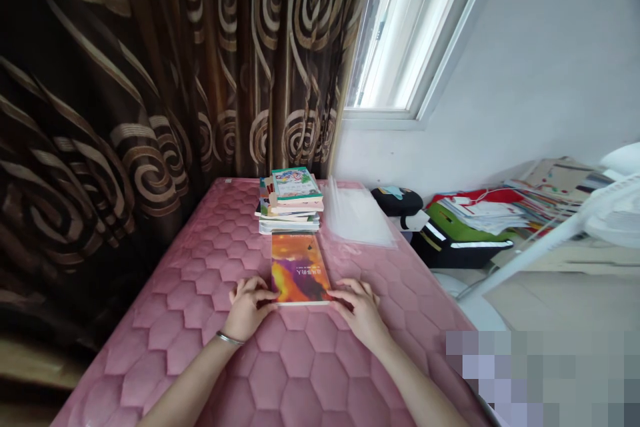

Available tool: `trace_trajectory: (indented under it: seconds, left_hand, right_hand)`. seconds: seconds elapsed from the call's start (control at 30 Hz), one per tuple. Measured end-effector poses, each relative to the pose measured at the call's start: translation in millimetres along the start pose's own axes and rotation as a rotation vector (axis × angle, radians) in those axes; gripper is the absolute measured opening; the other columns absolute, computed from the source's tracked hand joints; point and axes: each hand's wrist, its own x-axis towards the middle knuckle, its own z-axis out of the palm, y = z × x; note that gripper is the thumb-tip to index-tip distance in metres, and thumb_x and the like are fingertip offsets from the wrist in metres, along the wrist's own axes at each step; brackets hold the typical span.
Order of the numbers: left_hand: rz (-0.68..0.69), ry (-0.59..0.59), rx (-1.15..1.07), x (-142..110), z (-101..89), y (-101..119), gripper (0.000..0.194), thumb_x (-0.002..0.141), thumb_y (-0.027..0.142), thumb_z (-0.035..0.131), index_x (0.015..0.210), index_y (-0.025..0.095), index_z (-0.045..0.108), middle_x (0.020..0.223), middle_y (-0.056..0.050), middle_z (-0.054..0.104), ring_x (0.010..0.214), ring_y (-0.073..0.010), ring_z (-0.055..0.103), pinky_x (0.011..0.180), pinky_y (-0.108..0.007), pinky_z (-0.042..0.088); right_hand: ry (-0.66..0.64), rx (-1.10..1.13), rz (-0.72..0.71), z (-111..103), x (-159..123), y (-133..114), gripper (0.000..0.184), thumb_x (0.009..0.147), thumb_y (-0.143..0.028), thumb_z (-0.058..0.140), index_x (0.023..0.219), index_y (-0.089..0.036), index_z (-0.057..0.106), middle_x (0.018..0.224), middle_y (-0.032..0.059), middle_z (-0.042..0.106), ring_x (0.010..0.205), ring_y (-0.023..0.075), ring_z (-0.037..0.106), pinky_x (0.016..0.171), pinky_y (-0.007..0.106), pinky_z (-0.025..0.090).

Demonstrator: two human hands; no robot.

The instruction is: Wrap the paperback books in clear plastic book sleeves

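A paperback book with an orange, yellow and purple cover lies flat on the pink quilted mattress. Its title looks upside down from here. My left hand, with a metal bangle at the wrist, grips the book's near left corner between thumb and fingers. At the near right corner, my right hand grips it the same way. Just beyond the book's far edge rises an uneven stack of books, topped by one with a green-bordered illustrated cover. Clear plastic sleeves lie right of the stack.
A dark swirl-patterned curtain hangs along the left and back. Beyond the mattress's right edge are a black-and-green box, a black case, piled papers and a white fan. A window is behind.
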Motion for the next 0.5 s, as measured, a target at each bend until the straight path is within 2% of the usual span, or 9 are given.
trace_trajectory:
  seconds: [0.1,0.2,0.37,0.5]
  left_hand:
    - [0.053,0.083,0.041,-4.8,3.0,4.8,0.02,0.082,0.025,0.067,0.096,0.038,0.073,0.104,-0.001,0.062,0.103,-0.0223,0.048,0.087,-0.04,0.033]
    - [0.105,0.162,0.072,-6.9,9.8,19.5,0.018,0.082,0.02,0.065,0.094,0.031,0.072,0.103,-0.003,0.061,0.103,-0.0225,0.049,0.091,-0.042,0.032]
    - [0.154,0.129,0.05,3.0,22.5,54.7,0.01,0.084,0.022,0.063,0.089,0.027,0.071,0.098,-0.003,0.061,0.1,-0.0221,0.05,0.088,-0.042,0.033]
    - [0.17,0.116,0.053,8.6,24.1,62.1,0.01,0.087,0.023,0.061,0.086,0.026,0.07,0.094,-0.003,0.062,0.098,-0.0216,0.05,0.086,-0.041,0.033]
  right_hand:
    - [-0.006,0.001,0.006,-2.4,-0.7,-2.9,0.017,0.087,-0.038,0.059,0.097,-0.039,0.073,0.117,0.0023,0.061,0.107,0.0247,0.053,0.085,0.038,0.038]
    - [-0.007,-0.017,-0.034,-5.4,0.2,-15.9,0.015,0.086,-0.038,0.061,0.096,-0.034,0.071,0.117,0.0033,0.062,0.108,0.026,0.051,0.087,0.04,0.037]
    - [-0.028,-0.041,-0.167,1.2,8.5,-49.9,0.016,0.083,-0.038,0.067,0.096,-0.03,0.069,0.12,0.005,0.062,0.112,0.0282,0.048,0.09,0.043,0.036]
    - [-0.04,-0.041,-0.191,9.5,13.9,-60.8,0.011,0.083,-0.035,0.068,0.092,-0.03,0.069,0.12,0.0025,0.062,0.116,0.0274,0.046,0.095,0.044,0.033]
